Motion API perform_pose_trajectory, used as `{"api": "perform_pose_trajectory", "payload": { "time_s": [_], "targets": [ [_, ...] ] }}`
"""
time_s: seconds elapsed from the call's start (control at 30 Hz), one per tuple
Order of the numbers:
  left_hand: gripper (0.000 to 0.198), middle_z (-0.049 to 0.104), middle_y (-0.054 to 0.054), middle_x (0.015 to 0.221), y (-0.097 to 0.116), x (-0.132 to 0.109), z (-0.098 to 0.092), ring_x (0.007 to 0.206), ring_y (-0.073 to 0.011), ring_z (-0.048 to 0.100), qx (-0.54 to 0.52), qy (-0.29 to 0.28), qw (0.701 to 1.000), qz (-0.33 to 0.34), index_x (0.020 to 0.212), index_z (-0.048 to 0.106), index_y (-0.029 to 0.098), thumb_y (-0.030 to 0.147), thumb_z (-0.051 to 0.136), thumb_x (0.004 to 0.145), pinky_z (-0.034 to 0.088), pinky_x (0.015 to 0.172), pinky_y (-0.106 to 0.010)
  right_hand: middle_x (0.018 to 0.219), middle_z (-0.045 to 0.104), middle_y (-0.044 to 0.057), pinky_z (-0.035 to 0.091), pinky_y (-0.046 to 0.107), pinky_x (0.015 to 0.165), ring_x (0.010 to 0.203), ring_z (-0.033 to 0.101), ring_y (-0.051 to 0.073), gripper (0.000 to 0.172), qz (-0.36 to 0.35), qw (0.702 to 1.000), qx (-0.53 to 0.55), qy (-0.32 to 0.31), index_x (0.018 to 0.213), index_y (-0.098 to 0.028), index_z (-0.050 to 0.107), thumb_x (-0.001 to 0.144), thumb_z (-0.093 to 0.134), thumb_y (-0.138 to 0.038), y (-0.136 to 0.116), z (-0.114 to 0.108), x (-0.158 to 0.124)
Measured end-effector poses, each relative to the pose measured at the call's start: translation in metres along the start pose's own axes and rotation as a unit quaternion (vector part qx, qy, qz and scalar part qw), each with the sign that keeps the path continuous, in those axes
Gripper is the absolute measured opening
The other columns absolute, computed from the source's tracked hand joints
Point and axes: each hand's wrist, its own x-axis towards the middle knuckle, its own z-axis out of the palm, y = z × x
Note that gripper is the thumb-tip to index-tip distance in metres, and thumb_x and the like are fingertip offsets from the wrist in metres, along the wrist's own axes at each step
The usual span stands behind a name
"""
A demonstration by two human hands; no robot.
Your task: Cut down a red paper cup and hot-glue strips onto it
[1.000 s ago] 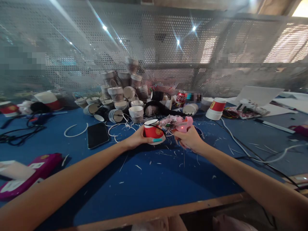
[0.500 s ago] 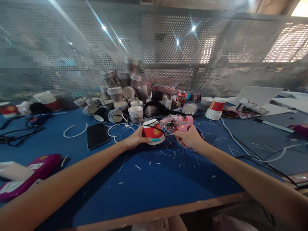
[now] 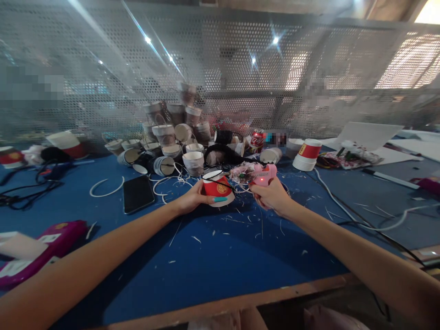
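My left hand (image 3: 192,197) is closed around a red and white paper cup (image 3: 216,189), which it holds tilted above the blue table. A thin black cord (image 3: 215,180) runs across the cup's side. In my right hand (image 3: 271,196) is a pink hot glue gun (image 3: 265,175) with a small red light on. Its front end is covered in dried glue and fuzz (image 3: 242,172), and the nozzle points left at the cup. Whether the tip touches the cup I cannot tell.
Behind my hands stand several wrapped cups (image 3: 164,133) in a pile, with a drink can (image 3: 256,141) beside them. A phone (image 3: 138,194) lies at left. Stacked red cups (image 3: 307,155) and a white cable (image 3: 343,208) are at right. Scraps litter the blue table (image 3: 220,261).
The cup has shifted very slightly left, and the glue gun has tilted a little. Both hands keep their hold, and the rest looks the same.
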Motion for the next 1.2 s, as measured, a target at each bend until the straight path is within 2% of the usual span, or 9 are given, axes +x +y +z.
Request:
{"api": "perform_pose_trajectory", "payload": {
  "time_s": [0.3,0.47,0.53,0.63,0.77,0.9,0.97,1.07,1.2],
  "targets": [
    [0.058,0.067,-0.012,0.102,-0.004,0.001,-0.003,0.099,-0.0279,0.061,0.002,-0.012,1.0,0.009,0.106,0.056,0.012,0.011,0.075,0.052,0.042,0.092,-0.042,0.027,0.039,-0.005,0.021,0.02,0.023,0.02,0.033,0.006,0.024,-0.001,1.0,-0.005,0.02,0.041,-0.022,0.038,0.06,0.052,-0.016,0.002,-0.002,0.004],
    [0.057,0.068,-0.011,0.099,-0.004,0.001,-0.001,0.095,-0.0268,0.062,0.0,0.017,1.0,0.01,0.103,0.057,0.013,0.013,0.078,0.05,0.044,0.09,-0.041,0.042,0.051,0.0,0.033,0.025,0.032,0.029,0.043,0.01,0.015,-0.006,0.991,-0.106,0.077,0.054,-0.019,0.048,0.065,0.052,-0.027,-0.001,-0.012,0.008],
    [0.059,0.068,-0.011,0.099,-0.003,0.001,0.0,0.095,-0.0262,0.062,0.007,0.036,0.999,0.011,0.103,0.056,0.013,0.014,0.079,0.049,0.045,0.089,-0.041,0.06,0.059,0.007,0.043,0.03,0.045,0.046,0.055,0.017,0.017,-0.036,0.96,-0.24,0.138,0.072,-0.016,0.054,0.069,0.05,-0.032,-0.004,-0.02,0.008],
    [0.058,0.067,-0.01,0.103,-0.003,0.001,0.001,0.098,-0.027,0.061,0.034,0.048,0.998,0.006,0.104,0.055,0.015,0.017,0.079,0.051,0.044,0.09,-0.042,0.095,0.057,0.02,0.046,0.042,0.066,0.078,0.061,0.03,0.036,-0.037,0.879,-0.426,0.21,0.101,-0.009,0.047,0.074,0.046,-0.032,-0.003,-0.03,0.009],
    [0.06,0.065,-0.011,0.107,-0.001,0.001,0.004,0.103,-0.0282,0.059,0.059,0.043,0.997,0.001,0.106,0.054,0.015,0.019,0.079,0.052,0.042,0.092,-0.044,0.109,0.046,0.031,0.041,0.051,0.077,0.101,0.05,0.041,0.046,0.016,0.815,-0.529,0.235,0.108,-0.001,0.04,0.072,0.049,-0.028,0.008,-0.031,0.01],
    [0.061,0.065,-0.013,0.106,0.0,0.001,0.006,0.1,-0.0276,0.06,0.061,0.049,0.997,-0.001,0.106,0.053,0.014,0.02,0.079,0.052,0.043,0.091,-0.044,0.12,0.04,0.03,0.031,0.059,0.087,0.117,0.031,0.044,0.043,-0.132,0.793,-0.534,0.264,0.107,-0.005,0.041,0.069,0.048,-0.023,0.003,-0.024,0.0],
    [0.063,0.066,-0.012,0.105,0.0,0.001,0.007,0.099,-0.0271,0.06,0.064,0.05,0.997,-0.004,0.108,0.053,0.014,0.02,0.079,0.051,0.044,0.09,-0.043,0.129,0.039,0.022,0.028,0.055,0.094,0.121,0.031,0.037,0.039,-0.265,0.822,-0.467,0.192,0.105,-0.012,0.043,0.067,0.044,-0.017,-0.006,-0.02,-0.009],
    [0.063,0.065,-0.011,0.106,-0.001,0.001,0.006,0.099,-0.0263,0.06,0.073,0.048,0.996,-0.003,0.109,0.052,0.015,0.02,0.079,0.052,0.044,0.089,-0.043,0.129,0.048,0.008,0.029,0.047,0.096,0.115,0.037,0.026,0.04,-0.399,0.854,-0.331,-0.036,0.1,-0.021,0.045,0.061,0.041,-0.012,-0.015,-0.014,-0.021],
    [0.061,0.064,-0.011,0.107,-0.003,0.002,0.004,0.099,-0.0252,0.06,0.072,0.046,0.996,0.004,0.106,0.053,0.014,0.021,0.079,0.051,0.043,0.089,-0.042,0.126,0.053,0.003,0.027,0.047,0.096,0.11,0.036,0.024,0.042,-0.346,0.877,-0.28,-0.182,0.096,-0.023,0.049,0.057,0.039,-0.009,-0.014,-0.005,-0.027]
  ]
}}
